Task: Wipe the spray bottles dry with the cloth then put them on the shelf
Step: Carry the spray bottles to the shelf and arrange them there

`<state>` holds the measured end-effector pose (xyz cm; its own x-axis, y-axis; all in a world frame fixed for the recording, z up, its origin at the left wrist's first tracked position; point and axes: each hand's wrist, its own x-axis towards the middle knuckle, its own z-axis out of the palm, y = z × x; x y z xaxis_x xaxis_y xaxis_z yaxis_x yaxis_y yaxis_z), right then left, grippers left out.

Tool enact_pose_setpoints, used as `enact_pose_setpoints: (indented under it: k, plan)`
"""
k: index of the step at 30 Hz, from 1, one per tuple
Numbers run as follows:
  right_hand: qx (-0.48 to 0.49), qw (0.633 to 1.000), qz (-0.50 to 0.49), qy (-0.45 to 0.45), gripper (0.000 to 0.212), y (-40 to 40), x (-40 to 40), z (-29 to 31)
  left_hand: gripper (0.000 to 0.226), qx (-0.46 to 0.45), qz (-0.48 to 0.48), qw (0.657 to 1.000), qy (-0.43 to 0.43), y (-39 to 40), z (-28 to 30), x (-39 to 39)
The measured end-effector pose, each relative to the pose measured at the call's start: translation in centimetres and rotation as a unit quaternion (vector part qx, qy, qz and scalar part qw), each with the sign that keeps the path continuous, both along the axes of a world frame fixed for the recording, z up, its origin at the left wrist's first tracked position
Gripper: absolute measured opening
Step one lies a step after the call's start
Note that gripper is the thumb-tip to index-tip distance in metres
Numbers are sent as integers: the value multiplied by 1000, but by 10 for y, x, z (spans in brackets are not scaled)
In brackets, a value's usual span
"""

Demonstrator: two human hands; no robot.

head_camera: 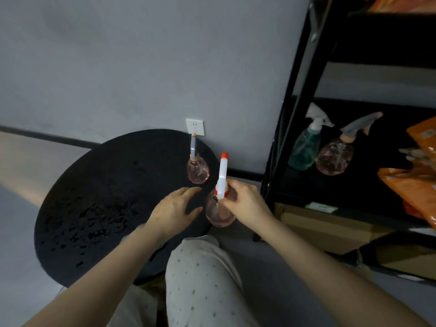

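Our right hand (245, 201) grips the neck of the pink spray bottle with the orange-tipped nozzle (220, 208), at the round black table's (94, 208) four o'clock edge; our left hand (174, 212) rests relaxed beside it at nine o'clock, grasping nothing. A second pink bottle (197, 169) stands at twelve o'clock. We should steady the body and wipe all round before the shelf (330, 185) at three o'clock, where two bottles stand. We cannot find the cloth; the orange packets are blurred.
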<state>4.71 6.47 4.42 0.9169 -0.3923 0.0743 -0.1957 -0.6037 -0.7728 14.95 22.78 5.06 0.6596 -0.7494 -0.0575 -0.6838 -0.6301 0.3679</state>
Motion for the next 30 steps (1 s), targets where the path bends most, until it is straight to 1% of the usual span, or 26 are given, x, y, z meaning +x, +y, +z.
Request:
enact_pose_setpoints:
  k: [5, 9, 15, 22, 30]
  plan:
    - [-13, 999, -32, -20, 34, -31, -47, 17, 55, -11, -67, 997, -31, -42, 17, -36]
    - [-22, 997, -65, -24, 34, -57, -78, 27, 54, -18, -117, 992, -35, -79, 26, -59]
    - [-38, 993, -112, -18, 34, -100, -105, 39, 53, -21, -140, 990, -24, -132, 33, -85]
    - [-38, 984, -172, -13, 30, -147, -99, 42, 50, -56, -138, 989, -1, -180, 37, -99]
    - [-37, 973, -226, -7, 25, -171, -65, 32, 51, -57, -137, 989, 12, -192, 37, -91]
